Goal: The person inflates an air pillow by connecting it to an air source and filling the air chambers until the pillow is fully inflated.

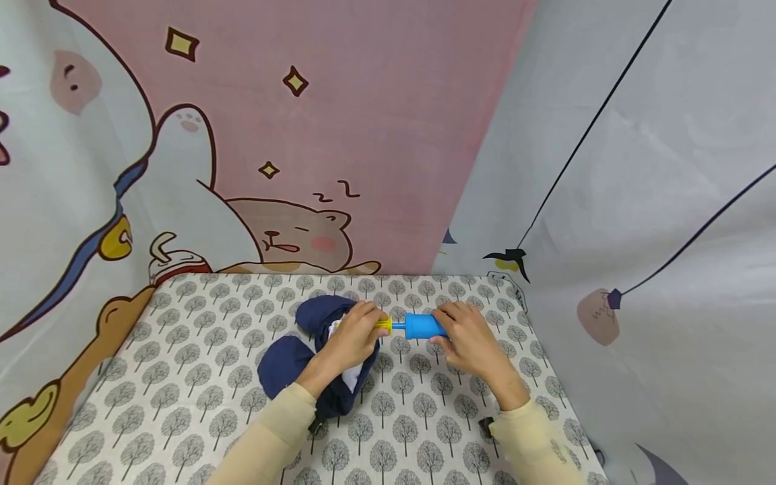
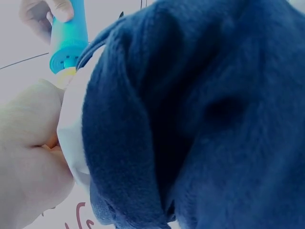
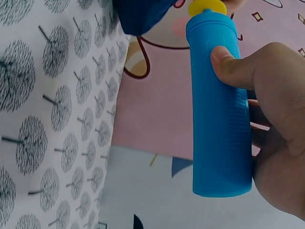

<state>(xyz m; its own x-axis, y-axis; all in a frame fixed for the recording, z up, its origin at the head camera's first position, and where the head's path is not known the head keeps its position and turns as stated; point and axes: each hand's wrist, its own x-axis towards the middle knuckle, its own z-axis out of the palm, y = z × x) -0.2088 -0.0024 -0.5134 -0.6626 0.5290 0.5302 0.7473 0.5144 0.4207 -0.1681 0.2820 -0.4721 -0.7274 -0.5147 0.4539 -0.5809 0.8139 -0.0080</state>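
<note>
Navy cushion, nearest the left-wrist camera: its short-napped, soft-looking cloth fell in thick folds around a dark hollow, and from overhead it formed a bent shape with rounded lobes. White lining, smoother than the navy cloth, showed along its edge, next to the left hand.

Hand pump, above the patterned table and at the cushion's right side: it consisted of a blue barrel, a thin blue rod and a flanged yellow end. The barrel was a smooth plastic-looking cylinder with fine ribbing on part of its wall and a flat base. A short length of rod was exposed.

The left hand grasped the yellow end with curled fingers, close against the cushion. The right hand gripped the barrel, its thumb pressed to one side and its fingers wrapped behind.

The step in hand was judged to be a pumping stroke. Whether a nozzle sat in the cushion could not be told, since the left hand covered that spot. The next move appeared to call for a steady yellow end and a straight slide of the barrel along the rod, without bending it.

Surroundings: pale sleeves covered the forearms. The table bore white cloth printed with grey, round-crowned trees. Beyond it hung a pink sheet with a cartoon sleeping bear and, at right, a wrinkled grey sheet crossed by black lines.
</note>
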